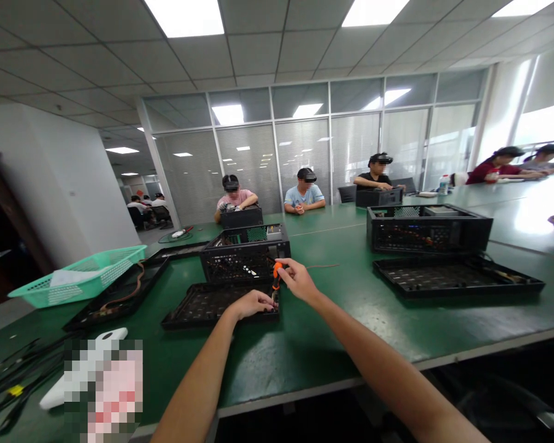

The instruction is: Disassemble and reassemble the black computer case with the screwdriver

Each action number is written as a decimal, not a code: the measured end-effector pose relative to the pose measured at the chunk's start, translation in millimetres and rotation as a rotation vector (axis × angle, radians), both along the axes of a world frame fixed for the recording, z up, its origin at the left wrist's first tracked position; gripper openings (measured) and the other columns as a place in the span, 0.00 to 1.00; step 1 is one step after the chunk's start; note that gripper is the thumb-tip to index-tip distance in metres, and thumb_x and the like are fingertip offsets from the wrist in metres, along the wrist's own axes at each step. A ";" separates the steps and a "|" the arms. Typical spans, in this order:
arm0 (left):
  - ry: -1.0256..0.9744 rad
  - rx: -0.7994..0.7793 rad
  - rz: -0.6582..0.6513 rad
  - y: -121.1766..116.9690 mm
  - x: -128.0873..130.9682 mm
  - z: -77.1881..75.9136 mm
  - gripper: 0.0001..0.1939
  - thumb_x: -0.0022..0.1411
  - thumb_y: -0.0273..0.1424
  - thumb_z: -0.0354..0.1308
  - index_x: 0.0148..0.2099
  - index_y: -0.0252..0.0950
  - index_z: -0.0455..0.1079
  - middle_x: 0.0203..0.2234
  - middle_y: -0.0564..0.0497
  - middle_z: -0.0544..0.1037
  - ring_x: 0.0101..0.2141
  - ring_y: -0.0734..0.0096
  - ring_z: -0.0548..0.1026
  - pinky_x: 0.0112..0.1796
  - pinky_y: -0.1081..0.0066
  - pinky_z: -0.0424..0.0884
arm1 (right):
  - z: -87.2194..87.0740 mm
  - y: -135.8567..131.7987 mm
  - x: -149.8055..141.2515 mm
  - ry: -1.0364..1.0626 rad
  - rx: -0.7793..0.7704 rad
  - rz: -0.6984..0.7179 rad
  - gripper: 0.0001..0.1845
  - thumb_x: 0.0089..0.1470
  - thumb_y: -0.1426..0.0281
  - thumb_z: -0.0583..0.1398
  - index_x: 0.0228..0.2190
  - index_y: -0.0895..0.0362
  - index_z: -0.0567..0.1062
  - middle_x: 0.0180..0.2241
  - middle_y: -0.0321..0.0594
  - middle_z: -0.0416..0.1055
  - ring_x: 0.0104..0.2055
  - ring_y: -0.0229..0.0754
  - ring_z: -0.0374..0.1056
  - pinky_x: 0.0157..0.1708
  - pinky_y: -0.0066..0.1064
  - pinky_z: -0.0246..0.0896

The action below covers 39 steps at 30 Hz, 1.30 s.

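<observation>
1. Closest to the viewer, a tangle of black cables (4, 378) lay at the lower left of a green, glossy-topped desk (300, 360).
2. The right hand (298, 280) had its grip closed around the upper part of an orange-and-black screwdriver (276, 278), thumb and fingers meeting on the handle. The tool stood nearly upright, shaft pointing down, directly below that grip.
3. The left hand (253, 303) rested palm down, its fingertips beside the screwdriver's lower end, over the right end of a flat, black, rimmed panel (196, 307). Whether its grip was pinching some small part, I cannot tell.
4. Just behind that panel stood an open black metal computer case (228, 261), its dark interior facing the hands.
5. To the left lay a long black tray-like panel (153, 283) with a brownish cable (139, 283) in it; beside it sat a mint-green perforated plastic basket (41, 295).
6. Well off to the right were another open black computer case (425, 234) and, before it, another black rimmed panel (443, 280).
7. Across the desk sat people in pink (237, 199), pale blue (305, 198) and black (370, 180) tops.
</observation>
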<state>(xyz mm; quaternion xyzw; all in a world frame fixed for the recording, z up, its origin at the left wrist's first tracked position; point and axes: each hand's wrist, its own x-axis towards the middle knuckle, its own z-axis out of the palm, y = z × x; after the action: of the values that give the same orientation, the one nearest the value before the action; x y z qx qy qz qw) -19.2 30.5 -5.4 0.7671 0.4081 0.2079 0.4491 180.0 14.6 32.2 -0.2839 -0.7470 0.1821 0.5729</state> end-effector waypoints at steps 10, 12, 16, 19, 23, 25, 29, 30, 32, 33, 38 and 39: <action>-0.003 -0.002 0.015 0.0 -0.3 -0.8 0.17 0.45 0.33 0.63 0.39 0.31 0.75 0.35 0.46 0.78 0.35 0.69 0.72 0.40 0.70 0.65 | 1.9 1.1 3.2 0.014 0.030 -0.047 0.17 0.53 0.61 0.56 0.41 0.59 0.71 0.16 0.28 0.55 0.18 0.30 0.50 0.20 0.23 0.47; -0.002 -0.005 0.021 -0.8 -0.1 -0.1 0.17 0.46 0.33 0.62 0.39 0.32 0.75 0.35 0.47 0.78 0.34 0.69 0.72 0.40 0.71 0.65 | 2.1 0.9 2.7 0.018 0.026 -0.032 0.17 0.53 0.62 0.56 0.41 0.59 0.71 0.16 0.27 0.53 0.17 0.30 0.49 0.20 0.23 0.46; -0.016 -0.017 0.015 -0.1 0.0 -0.9 0.17 0.45 0.33 0.63 0.40 0.32 0.75 0.36 0.47 0.78 0.36 0.69 0.72 0.40 0.71 0.64 | 1.8 0.9 2.2 0.019 0.006 -0.022 0.18 0.54 0.63 0.55 0.43 0.59 0.71 0.16 0.27 0.53 0.17 0.30 0.48 0.19 0.24 0.44; -0.011 -0.021 0.009 1.9 -0.8 -3.1 0.18 0.45 0.33 0.63 0.40 0.32 0.75 0.35 0.47 0.78 0.35 0.69 0.72 0.40 0.71 0.64 | 2.0 0.0 2.5 -0.002 0.011 -0.038 0.17 0.54 0.63 0.54 0.44 0.59 0.70 0.16 0.26 0.53 0.17 0.30 0.48 0.19 0.24 0.45; 0.005 -0.014 0.013 3.3 -1.7 -4.4 0.19 0.45 0.34 0.63 0.41 0.33 0.75 0.36 0.47 0.78 0.35 0.69 0.72 0.40 0.70 0.64 | 2.6 -0.6 3.5 0.012 0.017 -0.101 0.14 0.53 0.63 0.56 0.37 0.59 0.69 0.16 0.26 0.53 0.17 0.30 0.50 0.20 0.24 0.48; 0.014 -0.007 0.017 2.8 -1.7 -3.7 0.19 0.45 0.34 0.63 0.41 0.33 0.75 0.36 0.47 0.78 0.35 0.68 0.71 0.40 0.70 0.64 | 2.8 -0.5 4.0 0.014 0.037 -0.133 0.13 0.52 0.63 0.57 0.35 0.59 0.69 0.17 0.27 0.54 0.18 0.31 0.51 0.21 0.24 0.49; 0.026 -0.006 0.003 0.8 -1.3 -1.4 0.18 0.46 0.34 0.63 0.40 0.32 0.75 0.36 0.48 0.78 0.36 0.68 0.71 0.40 0.70 0.64 | 3.3 -1.6 3.4 -0.036 0.085 -0.067 0.16 0.55 0.65 0.53 0.43 0.59 0.68 0.22 0.31 0.62 0.19 0.31 0.54 0.22 0.24 0.52; 0.023 -0.007 0.001 0.5 -1.2 -1.2 0.18 0.46 0.34 0.63 0.40 0.32 0.75 0.36 0.48 0.78 0.36 0.68 0.71 0.40 0.70 0.64 | 3.3 -2.1 3.0 -0.044 0.084 -0.038 0.17 0.56 0.65 0.52 0.45 0.59 0.67 0.25 0.34 0.64 0.20 0.31 0.55 0.23 0.24 0.53; 0.017 -0.010 0.000 0.5 -1.1 -1.7 0.18 0.46 0.34 0.62 0.40 0.32 0.75 0.36 0.47 0.78 0.36 0.68 0.71 0.40 0.70 0.64 | 3.2 -2.8 2.5 -0.050 0.071 -0.014 0.17 0.57 0.66 0.51 0.46 0.59 0.66 0.27 0.35 0.66 0.20 0.31 0.56 0.23 0.24 0.54; 0.015 -0.009 0.002 0.7 -1.2 -2.2 0.18 0.46 0.34 0.62 0.41 0.33 0.75 0.37 0.47 0.78 0.36 0.68 0.71 0.40 0.70 0.64 | 3.0 -2.9 2.4 -0.052 0.064 -0.023 0.17 0.56 0.65 0.52 0.46 0.59 0.67 0.25 0.34 0.65 0.20 0.31 0.56 0.23 0.24 0.53; 0.022 0.001 0.003 3.2 -1.9 -5.0 0.17 0.46 0.33 0.62 0.40 0.32 0.75 0.36 0.48 0.78 0.35 0.69 0.71 0.40 0.71 0.64 | 3.7 -2.0 3.2 -0.053 0.076 -0.127 0.14 0.51 0.64 0.57 0.39 0.58 0.70 0.18 0.29 0.58 0.19 0.31 0.54 0.22 0.24 0.52; 0.025 0.000 0.001 3.6 -2.0 -5.3 0.17 0.46 0.33 0.62 0.40 0.32 0.75 0.36 0.48 0.78 0.35 0.69 0.71 0.40 0.71 0.64 | 4.3 -2.0 3.3 -0.055 0.092 -0.138 0.14 0.51 0.65 0.57 0.40 0.58 0.70 0.18 0.29 0.59 0.19 0.32 0.54 0.23 0.24 0.53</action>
<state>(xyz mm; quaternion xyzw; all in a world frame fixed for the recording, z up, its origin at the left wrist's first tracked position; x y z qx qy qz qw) -21.2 34.1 -10.7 0.7696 0.4140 0.1985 0.4437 183.3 12.6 36.4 -0.3129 -0.7488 0.0996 0.5757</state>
